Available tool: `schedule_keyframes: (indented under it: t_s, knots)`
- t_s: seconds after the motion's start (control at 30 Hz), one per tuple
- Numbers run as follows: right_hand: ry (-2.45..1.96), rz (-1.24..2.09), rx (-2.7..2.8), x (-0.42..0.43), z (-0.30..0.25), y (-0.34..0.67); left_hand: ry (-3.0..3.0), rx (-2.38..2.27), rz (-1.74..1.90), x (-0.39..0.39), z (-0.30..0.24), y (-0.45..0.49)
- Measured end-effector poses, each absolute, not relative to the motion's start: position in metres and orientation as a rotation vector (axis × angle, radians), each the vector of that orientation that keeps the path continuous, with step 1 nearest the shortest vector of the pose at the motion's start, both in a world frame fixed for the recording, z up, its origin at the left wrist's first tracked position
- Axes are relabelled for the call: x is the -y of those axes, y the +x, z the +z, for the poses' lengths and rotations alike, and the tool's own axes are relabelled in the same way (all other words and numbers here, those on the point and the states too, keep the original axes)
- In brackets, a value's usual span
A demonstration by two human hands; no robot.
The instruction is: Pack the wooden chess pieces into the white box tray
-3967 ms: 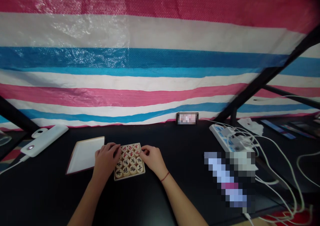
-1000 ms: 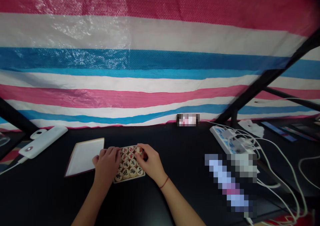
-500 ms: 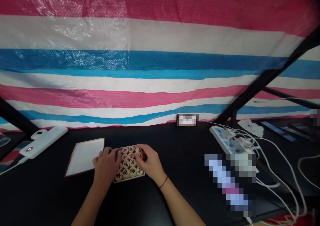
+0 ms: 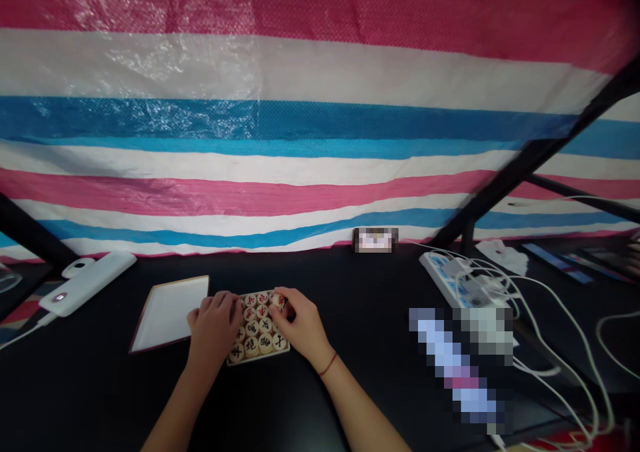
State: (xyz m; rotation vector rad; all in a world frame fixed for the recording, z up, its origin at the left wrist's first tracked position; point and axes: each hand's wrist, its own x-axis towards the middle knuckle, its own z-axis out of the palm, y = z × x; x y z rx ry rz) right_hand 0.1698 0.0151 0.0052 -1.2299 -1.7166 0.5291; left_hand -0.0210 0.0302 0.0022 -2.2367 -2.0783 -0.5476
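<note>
A small shallow box [image 4: 260, 361] full of round wooden chess pieces [image 4: 258, 329], marked in red and black, lies on the black table [image 4: 310, 405] before me. My left hand [image 4: 214, 329] rests curled against the box's left side, fingertips on the pieces at that edge. My right hand [image 4: 300, 324] is at the box's far right corner, thumb and fingers pinched on one red-marked piece [image 4: 278, 300].
The box's white lid [image 4: 167, 312] lies just left of my left hand. A white power bank [image 4: 87, 282] with a cable sits at far left. A power strip [image 4: 460, 282] with several plugs and white cables crowds the right. A striped tarp [image 4: 300, 119] hangs behind the table.
Four seconds ago both hands held the box's sides. My right hand has since moved onto the far right corner and pinched a piece; little has changed in the last second.
</note>
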Motion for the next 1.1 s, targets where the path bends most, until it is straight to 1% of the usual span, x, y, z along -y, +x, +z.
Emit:
schedule_keyframes:
  t_s: [0.27, 0.33, 0.5, 0.6, 0.7, 0.83, 0.97, 1.1]
  knots:
    - [-1.217, 0.498, 1.711, -0.015, 0.004, 0.168, -2.348, 2.064, -0.683, -0.034, -0.001, -0.026]
    - [-1.191, 0.478, 1.712, -0.014, 0.006, 0.167, -2.327, 2.039, -0.859, -0.035, 0.001, -0.026]
    - [-1.022, 0.42, 1.762, -0.01, 0.014, 0.161, -2.457, 1.958, -1.576, -0.032, 0.011, -0.019]
    - [-0.963, 0.416, 1.784, -0.008, 0.017, 0.159, -2.567, 2.031, -1.832, -0.027, 0.013, -0.009]
    - [-0.961, 0.453, 1.774, -0.006, 0.018, 0.157, -2.608, 2.108, -1.986, -0.024, 0.014, -0.001]
    - [-0.986, 0.464, 1.745, -0.004, 0.019, 0.156, -2.671, 2.152, -1.969, -0.022, 0.017, 0.002]
    - [-1.046, 0.4, 1.751, -0.01, 0.016, 0.166, -2.756, 2.093, -1.786, -0.021, 0.016, -0.001]
    - [-1.386, 0.242, 1.601, -0.029, 0.004, 0.2, -2.598, 1.934, -1.507, -0.028, 0.009, -0.013]
